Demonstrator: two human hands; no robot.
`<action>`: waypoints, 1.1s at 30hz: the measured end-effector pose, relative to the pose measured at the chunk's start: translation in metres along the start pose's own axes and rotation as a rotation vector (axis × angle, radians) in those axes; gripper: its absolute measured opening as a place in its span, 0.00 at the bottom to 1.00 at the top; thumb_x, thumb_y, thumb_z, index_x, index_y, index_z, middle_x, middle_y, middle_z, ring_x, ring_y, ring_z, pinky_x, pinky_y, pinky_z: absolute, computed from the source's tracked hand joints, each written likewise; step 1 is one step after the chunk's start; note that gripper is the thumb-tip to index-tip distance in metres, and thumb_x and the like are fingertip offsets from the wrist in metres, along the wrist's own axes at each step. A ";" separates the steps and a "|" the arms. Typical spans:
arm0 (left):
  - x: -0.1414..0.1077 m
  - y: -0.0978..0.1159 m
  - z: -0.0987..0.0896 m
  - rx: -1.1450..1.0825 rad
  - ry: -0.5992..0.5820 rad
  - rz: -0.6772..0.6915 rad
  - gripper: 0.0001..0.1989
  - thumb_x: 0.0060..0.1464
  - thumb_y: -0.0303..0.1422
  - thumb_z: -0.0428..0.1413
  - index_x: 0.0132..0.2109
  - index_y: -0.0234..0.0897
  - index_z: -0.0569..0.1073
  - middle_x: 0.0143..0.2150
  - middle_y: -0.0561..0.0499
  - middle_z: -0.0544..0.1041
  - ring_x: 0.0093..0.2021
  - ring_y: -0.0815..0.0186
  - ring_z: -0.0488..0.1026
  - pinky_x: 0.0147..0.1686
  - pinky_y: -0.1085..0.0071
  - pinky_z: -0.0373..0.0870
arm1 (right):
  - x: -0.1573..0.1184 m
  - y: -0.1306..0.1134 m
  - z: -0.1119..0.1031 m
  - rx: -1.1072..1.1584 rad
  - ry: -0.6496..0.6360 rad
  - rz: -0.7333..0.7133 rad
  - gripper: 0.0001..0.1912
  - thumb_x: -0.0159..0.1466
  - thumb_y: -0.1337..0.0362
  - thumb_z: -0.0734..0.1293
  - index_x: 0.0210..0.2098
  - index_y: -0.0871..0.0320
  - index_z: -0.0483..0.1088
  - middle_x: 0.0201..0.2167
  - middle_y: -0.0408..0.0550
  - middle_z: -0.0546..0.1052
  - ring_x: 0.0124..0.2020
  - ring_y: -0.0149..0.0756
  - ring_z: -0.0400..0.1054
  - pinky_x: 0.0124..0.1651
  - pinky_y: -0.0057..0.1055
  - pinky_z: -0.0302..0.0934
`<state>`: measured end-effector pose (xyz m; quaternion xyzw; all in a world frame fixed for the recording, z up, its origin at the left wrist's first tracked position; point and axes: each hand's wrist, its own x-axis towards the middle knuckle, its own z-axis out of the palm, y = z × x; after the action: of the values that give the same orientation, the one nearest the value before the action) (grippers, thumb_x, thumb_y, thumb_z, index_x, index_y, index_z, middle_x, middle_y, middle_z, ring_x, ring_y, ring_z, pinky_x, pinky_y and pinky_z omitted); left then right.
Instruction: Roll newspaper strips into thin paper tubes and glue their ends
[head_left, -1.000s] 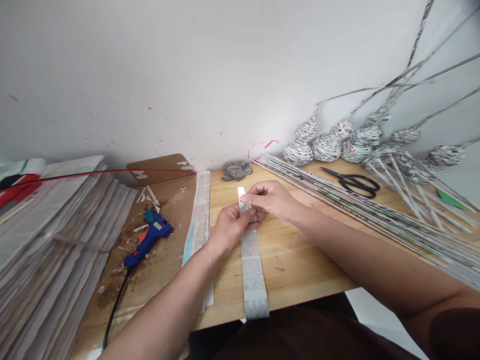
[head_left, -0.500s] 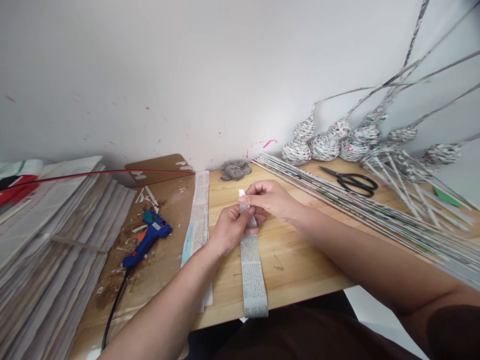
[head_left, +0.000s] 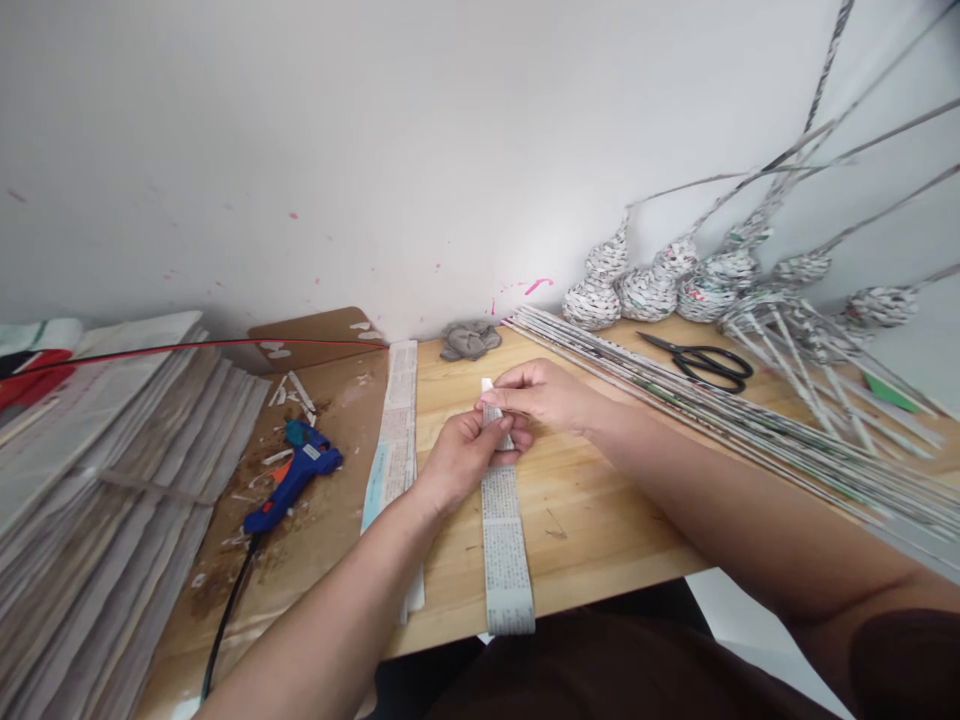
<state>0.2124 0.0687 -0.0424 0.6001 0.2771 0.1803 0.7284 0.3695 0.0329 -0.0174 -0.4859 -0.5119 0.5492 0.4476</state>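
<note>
A printed newspaper strip [head_left: 506, 545] runs from my hands toward me and curls over the table's front edge. My left hand [head_left: 472, 450] grips it below its far end, with the thumb on top and the fingers underneath. At the narrow, pale tip my right hand [head_left: 529, 390] pinches the paper between thumb and forefinger. The two hands touch or nearly touch each other. Left of them lies a stack of similar newspaper strips [head_left: 400, 400].
A blue glue gun [head_left: 296, 480] lies on stained cardboard at left, beside bundled newspaper [head_left: 142, 480]. Rolled paper sticks [head_left: 675, 400] stretch across the right, near black scissors [head_left: 701, 362]. Woven paper gourds [head_left: 649, 292] stand by the wall, and a grey crumpled cloth [head_left: 470, 340] lies behind my hands.
The strip's far tip looks slightly narrower between my fingers. Both hands keep nearly the same place and grip; the view has shifted very slightly.
</note>
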 end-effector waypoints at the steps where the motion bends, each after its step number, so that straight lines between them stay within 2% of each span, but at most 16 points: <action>1: 0.000 0.000 0.000 0.001 -0.009 0.001 0.18 0.54 0.41 0.55 0.44 0.31 0.75 0.38 0.42 0.79 0.40 0.63 0.75 0.40 0.67 0.72 | 0.000 0.001 0.001 0.006 0.028 0.002 0.17 0.56 0.53 0.69 0.31 0.64 0.72 0.14 0.40 0.69 0.13 0.25 0.61 0.15 0.22 0.54; 8: -0.001 -0.001 0.000 0.054 -0.117 0.029 0.18 0.56 0.42 0.53 0.48 0.34 0.74 0.42 0.42 0.78 0.41 0.63 0.75 0.42 0.67 0.70 | -0.001 -0.002 0.008 0.123 0.068 0.022 0.19 0.52 0.53 0.72 0.23 0.60 0.63 0.09 0.36 0.65 0.08 0.25 0.57 0.11 0.21 0.52; 15: -0.004 0.002 0.003 0.089 -0.106 0.016 0.19 0.53 0.44 0.55 0.44 0.34 0.76 0.41 0.41 0.79 0.44 0.60 0.75 0.44 0.66 0.69 | -0.001 -0.001 0.010 0.213 0.067 0.082 0.20 0.51 0.53 0.73 0.23 0.58 0.60 0.09 0.35 0.65 0.07 0.25 0.58 0.09 0.21 0.53; 19: -0.004 0.003 0.003 0.104 -0.128 0.019 0.20 0.55 0.45 0.53 0.46 0.34 0.76 0.40 0.41 0.79 0.43 0.60 0.75 0.45 0.65 0.69 | -0.001 0.002 0.011 0.238 0.049 0.082 0.20 0.52 0.54 0.73 0.23 0.58 0.59 0.08 0.34 0.64 0.06 0.24 0.54 0.08 0.20 0.48; 22: -0.004 0.005 0.001 0.051 -0.165 -0.003 0.21 0.56 0.45 0.52 0.46 0.33 0.76 0.40 0.41 0.79 0.43 0.60 0.75 0.44 0.64 0.69 | -0.001 0.001 0.009 0.238 0.050 0.064 0.18 0.53 0.54 0.72 0.25 0.58 0.61 0.08 0.33 0.63 0.05 0.22 0.51 0.08 0.19 0.43; 27: -0.005 0.006 0.001 -0.052 -0.173 -0.058 0.22 0.53 0.46 0.54 0.46 0.32 0.75 0.40 0.39 0.79 0.40 0.59 0.76 0.37 0.66 0.72 | 0.001 0.000 0.003 0.159 -0.040 0.041 0.15 0.54 0.55 0.71 0.31 0.61 0.69 0.10 0.35 0.65 0.08 0.22 0.53 0.10 0.18 0.48; 33: -0.004 0.003 0.004 -0.028 -0.122 -0.033 0.20 0.52 0.44 0.57 0.46 0.33 0.72 0.38 0.41 0.78 0.40 0.61 0.76 0.39 0.65 0.72 | 0.004 0.004 0.004 0.218 0.126 0.017 0.16 0.51 0.58 0.74 0.23 0.61 0.65 0.11 0.36 0.65 0.10 0.20 0.53 0.11 0.17 0.45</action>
<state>0.2118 0.0639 -0.0385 0.5949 0.2393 0.1351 0.7553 0.3651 0.0357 -0.0220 -0.4723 -0.4161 0.5738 0.5240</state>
